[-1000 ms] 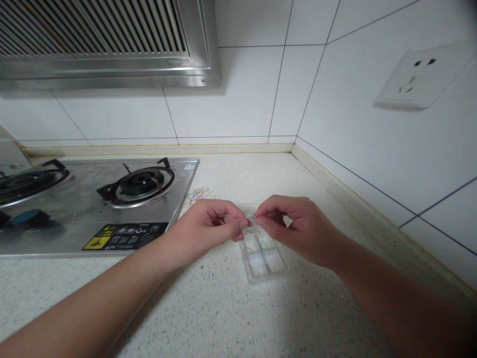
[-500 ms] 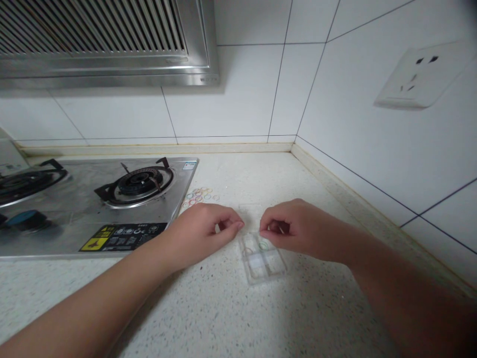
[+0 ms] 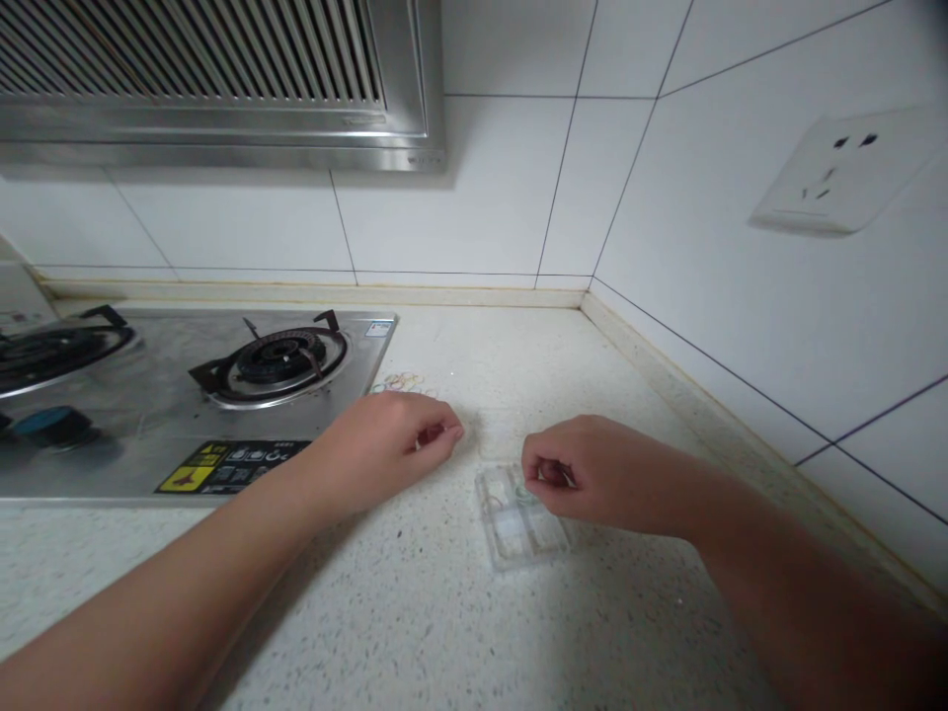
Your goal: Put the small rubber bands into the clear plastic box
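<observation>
A clear plastic compartment box (image 3: 511,561) lies on the counter with its transparent lid (image 3: 498,425) folded back behind it. Thin rings show in its far compartments: a green ring (image 3: 523,493) on the right and a faint orange one on the left. Over the far right compartment is my right hand (image 3: 567,464), fingertips pinched together; whatever they hold is hidden. My left hand (image 3: 407,434) hovers left of the box, thumb and fingers also pinched, and I cannot see anything between them. Several thin coloured rings (image 3: 404,381) lie beyond my left hand, beside the stove, partly covered by it.
A steel gas stove (image 3: 163,405) with black burners fills the left of the speckled counter (image 3: 415,612). Above it hangs a range hood (image 3: 222,128). Tiled walls meet at the back right, with a power socket (image 3: 840,173) on the right wall.
My left hand has moved left, away from the box and nearer the loose rings, covering more of them. My right hand has shifted slightly down and right over the box.
</observation>
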A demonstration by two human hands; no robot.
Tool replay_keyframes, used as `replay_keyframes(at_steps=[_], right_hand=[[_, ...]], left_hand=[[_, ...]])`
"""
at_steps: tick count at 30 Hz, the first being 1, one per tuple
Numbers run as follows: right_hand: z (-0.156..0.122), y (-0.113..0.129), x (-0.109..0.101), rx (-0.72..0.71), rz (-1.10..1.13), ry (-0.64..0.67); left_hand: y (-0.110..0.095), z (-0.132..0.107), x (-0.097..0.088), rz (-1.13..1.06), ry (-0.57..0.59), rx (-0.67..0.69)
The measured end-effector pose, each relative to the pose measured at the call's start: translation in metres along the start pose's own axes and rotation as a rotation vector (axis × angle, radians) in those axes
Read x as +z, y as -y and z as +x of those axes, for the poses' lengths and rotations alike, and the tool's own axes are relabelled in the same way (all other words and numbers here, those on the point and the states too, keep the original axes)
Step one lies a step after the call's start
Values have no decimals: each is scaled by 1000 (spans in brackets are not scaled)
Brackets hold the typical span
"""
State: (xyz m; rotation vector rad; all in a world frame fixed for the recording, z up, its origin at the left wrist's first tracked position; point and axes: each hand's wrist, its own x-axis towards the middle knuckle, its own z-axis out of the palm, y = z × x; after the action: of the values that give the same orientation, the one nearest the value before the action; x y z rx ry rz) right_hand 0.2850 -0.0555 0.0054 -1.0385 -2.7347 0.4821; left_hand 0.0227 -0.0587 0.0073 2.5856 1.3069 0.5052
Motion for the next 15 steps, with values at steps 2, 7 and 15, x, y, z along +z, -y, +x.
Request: replay_keyframes(at_steps=[2,7,15], right_hand=[[0,0,1,9,-4,0],[1,2,-1,46,-45,20],[2,1,-2,64,-68,12]], left_hand=[[2,0,0,9,8,3],[5,1,1,14,23,-10],[26,1,-13,46,-77,-89]])
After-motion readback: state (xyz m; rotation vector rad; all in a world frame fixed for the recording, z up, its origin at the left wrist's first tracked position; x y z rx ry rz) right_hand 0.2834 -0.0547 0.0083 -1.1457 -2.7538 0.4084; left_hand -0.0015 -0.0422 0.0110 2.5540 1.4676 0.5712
